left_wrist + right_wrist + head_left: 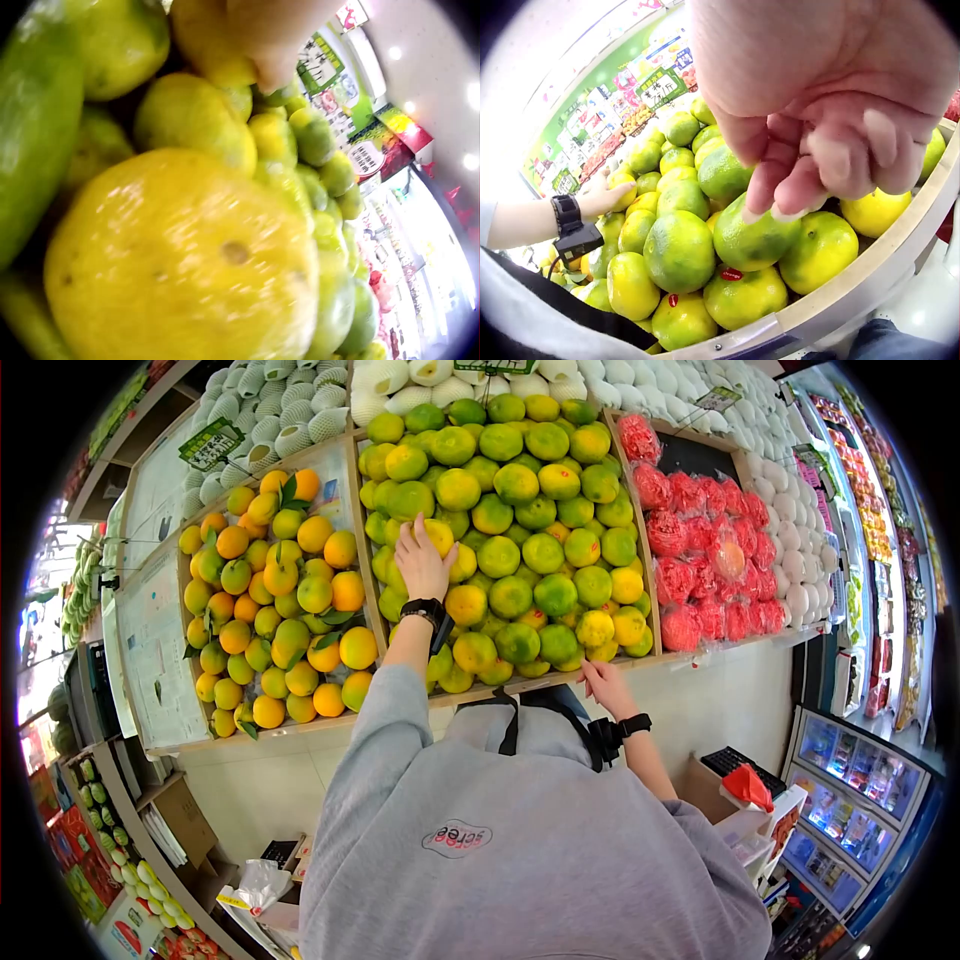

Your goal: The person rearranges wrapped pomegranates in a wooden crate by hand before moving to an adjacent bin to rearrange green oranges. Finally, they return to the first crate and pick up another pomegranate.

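Observation:
A wide bin holds piled green-yellow mandarins [515,485]. On the left side of this pile my left hand [425,567] grips a yellow mandarin [439,536], with fingers over its far side and the thumb on its right. In the right wrist view the left hand [609,198] is seen from the side, around that fruit [620,180]. My right hand [604,688] hangs at the bin's front edge, fingers loosely curled and holding nothing. Close up, the right hand [825,112] overlaps a green mandarin [754,236] near the wooden rim [870,281].
Left of the mandarins lie oranges [283,575] with some leaves. To the right are red-wrapped fruits [690,530] and pale fruits in foam nets [795,540]. A wooden divider [637,525] separates bins. Behind the right arm is a counter with a red bag [748,787].

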Action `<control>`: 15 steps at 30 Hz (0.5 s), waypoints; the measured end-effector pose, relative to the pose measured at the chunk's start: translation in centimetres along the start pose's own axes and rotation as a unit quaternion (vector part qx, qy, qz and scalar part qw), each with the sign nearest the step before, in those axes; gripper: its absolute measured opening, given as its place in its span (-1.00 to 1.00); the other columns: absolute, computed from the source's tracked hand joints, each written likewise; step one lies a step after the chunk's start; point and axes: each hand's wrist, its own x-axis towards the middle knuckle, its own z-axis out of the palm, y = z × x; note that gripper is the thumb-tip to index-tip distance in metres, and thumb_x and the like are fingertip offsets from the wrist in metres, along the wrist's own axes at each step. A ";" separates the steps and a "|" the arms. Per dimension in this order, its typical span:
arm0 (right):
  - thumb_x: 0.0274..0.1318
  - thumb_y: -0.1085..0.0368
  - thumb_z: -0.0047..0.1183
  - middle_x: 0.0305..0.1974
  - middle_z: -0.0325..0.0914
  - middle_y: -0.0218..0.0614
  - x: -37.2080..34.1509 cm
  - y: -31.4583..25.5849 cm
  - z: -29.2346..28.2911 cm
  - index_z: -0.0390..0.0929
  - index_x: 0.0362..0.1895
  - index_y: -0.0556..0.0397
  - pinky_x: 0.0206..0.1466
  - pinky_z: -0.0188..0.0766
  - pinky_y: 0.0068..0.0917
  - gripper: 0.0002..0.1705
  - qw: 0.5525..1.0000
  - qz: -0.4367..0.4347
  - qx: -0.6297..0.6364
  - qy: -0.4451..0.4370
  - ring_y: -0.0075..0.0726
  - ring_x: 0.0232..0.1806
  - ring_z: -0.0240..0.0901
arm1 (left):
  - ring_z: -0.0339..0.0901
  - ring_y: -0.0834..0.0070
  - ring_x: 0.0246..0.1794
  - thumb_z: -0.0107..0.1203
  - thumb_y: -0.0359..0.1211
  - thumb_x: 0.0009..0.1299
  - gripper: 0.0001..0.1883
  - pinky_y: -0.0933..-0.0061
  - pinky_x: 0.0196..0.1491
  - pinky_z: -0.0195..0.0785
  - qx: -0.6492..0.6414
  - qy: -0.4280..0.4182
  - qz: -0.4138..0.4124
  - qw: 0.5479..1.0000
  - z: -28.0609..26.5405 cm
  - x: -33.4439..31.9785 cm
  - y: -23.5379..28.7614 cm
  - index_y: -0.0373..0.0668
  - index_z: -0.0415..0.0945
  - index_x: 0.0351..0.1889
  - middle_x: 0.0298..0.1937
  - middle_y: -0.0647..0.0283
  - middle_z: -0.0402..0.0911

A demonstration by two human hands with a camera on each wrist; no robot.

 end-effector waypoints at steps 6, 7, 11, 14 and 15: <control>0.36 -0.10 -0.33 -0.57 0.56 -0.16 1.5 2.8 -2.1 0.53 -0.64 0.18 -0.46 0.34 -0.46 -0.28 0.978 -0.088 0.112 0.155 -0.37 -0.59 0.46 | 0.33 0.01 -0.02 0.16 -0.10 0.28 -0.59 0.05 0.03 0.18 -0.008 0.047 0.061 0.997 -7.2 -4.0 -1.2 -0.25 0.41 -0.16 0.00 -0.02 0.41; 0.36 -0.10 -0.32 -0.56 0.56 -0.16 1.1 2.4 -3.3 0.53 -0.64 0.16 -0.44 0.35 -0.47 -0.29 0.980 -0.072 0.115 0.147 -0.37 -0.57 0.47 | 0.36 0.02 -0.14 0.12 -0.12 0.32 -0.64 0.07 -0.07 0.20 -0.054 0.001 0.003 0.999 -8.6 -5.7 -1.3 -0.26 0.41 -0.29 -0.14 -0.02 0.44; 0.30 0.04 -0.12 -0.51 0.58 -0.17 0.2 0.4 -8.3 0.54 -0.39 0.14 -0.34 0.37 -0.48 -0.57 0.975 -0.006 0.159 0.157 -0.36 -0.49 0.51 | 0.35 0.02 -0.41 0.00 -0.26 0.39 -0.70 0.18 -0.34 0.22 -0.149 -0.110 -0.224 0.957 -12.6 -14.0 -0.5 -0.32 0.35 -0.48 -0.42 -0.08 0.37; 0.21 0.21 0.05 -0.26 0.57 -0.15 -0.7 0.3 -10.7 0.42 -0.02 0.15 -0.20 0.42 -0.43 -0.66 0.960 -0.089 0.187 0.189 -0.36 -0.29 0.52 | 0.38 -0.03 -0.11 -0.02 -0.50 0.28 -0.84 0.20 -0.15 0.33 -0.093 -0.037 -0.150 0.984 -11.4 -18.9 2.9 -0.31 0.39 -0.19 -0.03 -0.18 0.36; 0.18 0.27 0.09 -0.16 0.54 -0.14 -0.9 1.1 -11.2 0.35 0.09 0.15 -0.14 0.44 -0.42 -0.57 0.953 -0.123 0.196 0.198 -0.36 -0.20 0.51 | 0.29 -0.10 0.05 -0.04 -0.59 0.19 -0.67 0.20 -0.02 0.30 -0.099 -0.027 -0.132 0.986 -10.5 -19.9 4.6 -0.29 0.34 -0.05 0.13 -0.22 0.21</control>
